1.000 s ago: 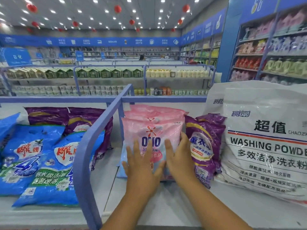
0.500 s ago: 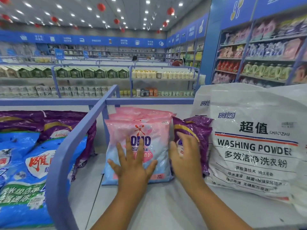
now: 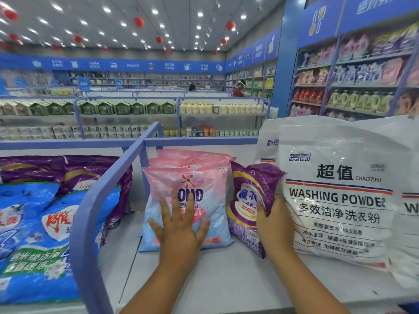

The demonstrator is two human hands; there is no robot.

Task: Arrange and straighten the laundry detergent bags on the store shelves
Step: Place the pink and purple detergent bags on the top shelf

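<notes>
A pink and blue OMO detergent bag [image 3: 199, 184] leans upright at the front of a stack of pink bags on the white shelf [image 3: 217, 277]. My left hand [image 3: 179, 225] lies flat on its front with fingers spread. To its right stands a purple detergent bag [image 3: 247, 200]. My right hand [image 3: 274, 225] grips the purple bag's right edge, fingers curled round it. A large white washing powder bag [image 3: 340, 200] leans just right of the purple one.
A blue rail divider [image 3: 108, 198] splits the shelf. Left of it lie blue bags [image 3: 36, 241] and purple bags [image 3: 74, 171]. Another white bag [image 3: 410, 211] sits at the far right. Aisles of stocked shelves fill the background, with people far off.
My right hand has moved off the pink bag to the purple bag and closed on its right edge. My left hand stayed flat on the pink bag. The view shifted right.
</notes>
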